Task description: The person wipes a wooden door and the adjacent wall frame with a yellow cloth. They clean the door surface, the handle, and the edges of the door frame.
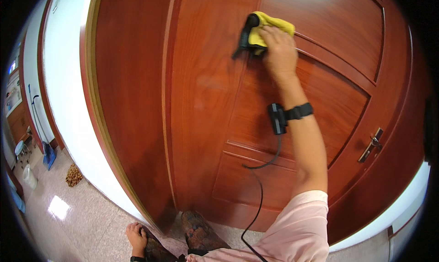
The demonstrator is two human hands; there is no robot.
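My right hand (282,52) presses a yellow cloth (274,21) with a dark reverse side against a reddish-brown wooden panel door (205,100). The cloth lies over the upright strip beside the door's raised panels, and its dark edge looks blurred. A black device (277,119) is strapped to my right wrist, and a black cable (260,196) runs from it down towards my body. At the lower left, my left hand (136,236) hangs beside my leg, with the thumb apart from the fingers. Nothing shows in it.
A metal door handle (374,143) sits on the right of the door. White wall (68,73) stands to the left. Beyond it are a blue dustpan (49,157), a brown mat (73,175), a white bin (30,177) and a small stool (20,148) on the speckled floor (92,217).
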